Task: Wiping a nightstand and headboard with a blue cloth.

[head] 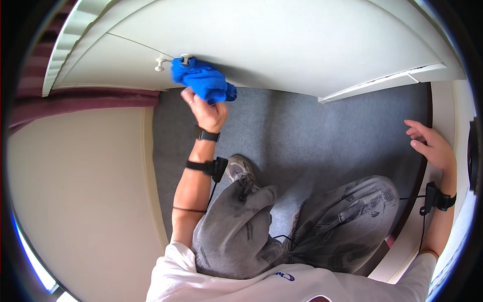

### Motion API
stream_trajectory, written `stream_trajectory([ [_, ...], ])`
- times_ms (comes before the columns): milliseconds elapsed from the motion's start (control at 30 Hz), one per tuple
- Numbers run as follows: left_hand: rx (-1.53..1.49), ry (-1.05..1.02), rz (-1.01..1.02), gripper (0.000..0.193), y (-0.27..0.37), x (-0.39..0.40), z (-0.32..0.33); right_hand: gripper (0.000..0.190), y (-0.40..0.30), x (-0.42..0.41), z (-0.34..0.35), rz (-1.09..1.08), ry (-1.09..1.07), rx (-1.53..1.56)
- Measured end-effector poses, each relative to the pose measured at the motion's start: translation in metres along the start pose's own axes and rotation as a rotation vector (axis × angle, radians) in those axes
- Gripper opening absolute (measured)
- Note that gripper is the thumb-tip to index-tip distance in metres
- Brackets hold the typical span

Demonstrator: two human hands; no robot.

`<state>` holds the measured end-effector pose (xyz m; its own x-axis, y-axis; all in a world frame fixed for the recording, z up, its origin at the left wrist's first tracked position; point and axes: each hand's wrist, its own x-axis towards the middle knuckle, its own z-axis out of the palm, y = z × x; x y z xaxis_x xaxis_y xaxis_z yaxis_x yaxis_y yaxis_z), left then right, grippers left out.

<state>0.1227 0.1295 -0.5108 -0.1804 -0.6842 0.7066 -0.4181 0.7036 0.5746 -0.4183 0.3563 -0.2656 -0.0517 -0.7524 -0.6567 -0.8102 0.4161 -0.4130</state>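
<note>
My left hand [207, 113] grips a bunched blue cloth [205, 79]. The cloth lies against a white cabinet front [294, 41], at one small white knob [186, 58] and partly below it. A second white knob [160, 65] stands just to the left, apart from the cloth. A thin seam between two door panels runs up to the knobs. Off to the right, my right hand [430, 143] holds nothing; its fingers are apart and slightly bent, over the edge of the floor beside a pale ledge.
Blue-grey carpet [302, 124] covers the floor under my crouched legs. A beige panel [83, 170] rises at the left, below a maroon curtain [94, 99]. A pale ledge [447, 105] borders the right side. Black straps with small devices and cables sit on both forearms.
</note>
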Motion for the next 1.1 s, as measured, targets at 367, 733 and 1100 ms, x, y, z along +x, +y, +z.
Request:
stream_trajectory([
  [367, -0.140, 0.611, -0.212, 0.031, 0.034, 0.039, -0.024, 0.056, 0.008, -0.005, 0.001, 0.030, 0.012, -0.005],
  [733, -0.190, 0.369, -0.597, 0.034, -0.009, -0.011, 0.032, 0.056, 0.004, -0.004, 0.001, 0.015, 0.002, -0.016],
  [1100, -0.078, 0.051, -0.767, 0.031, -0.050, -0.076, 0.085, 0.057, 0.003, -0.003, -0.003, 0.015, -0.003, 0.017],
])
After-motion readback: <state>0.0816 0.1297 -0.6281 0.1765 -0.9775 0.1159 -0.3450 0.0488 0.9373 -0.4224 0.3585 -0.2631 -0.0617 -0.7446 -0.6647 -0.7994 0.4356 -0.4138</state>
